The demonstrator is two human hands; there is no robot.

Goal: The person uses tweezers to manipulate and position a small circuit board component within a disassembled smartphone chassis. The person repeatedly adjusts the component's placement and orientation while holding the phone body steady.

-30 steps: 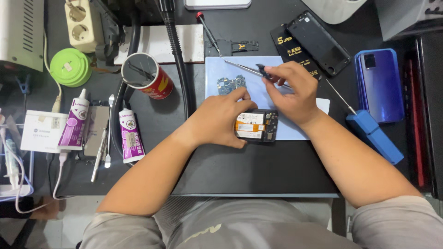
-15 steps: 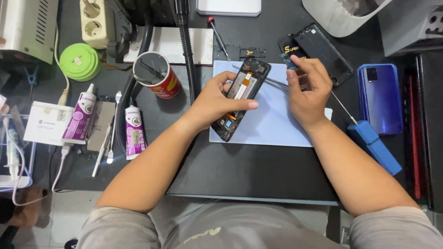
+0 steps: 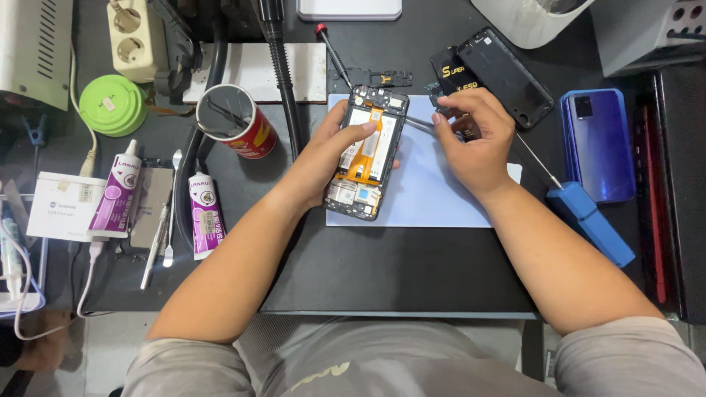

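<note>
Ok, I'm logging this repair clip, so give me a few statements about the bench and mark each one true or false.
1. The left hand holds an opened phone over the blue mat. True.
2. The right hand holds a hammer. False: it grips thin metal tweezers that point toward the phone.
3. Two glue tubes lie left of the mat. True.
4. The red can stands on the mat. False: it is on the dark table, left of the mat.
5. A blue phone lies at the right of the table. True.
6. The blue-handled screwdriver is in the left hand. False: it lies on the table beside the right forearm.
</note>
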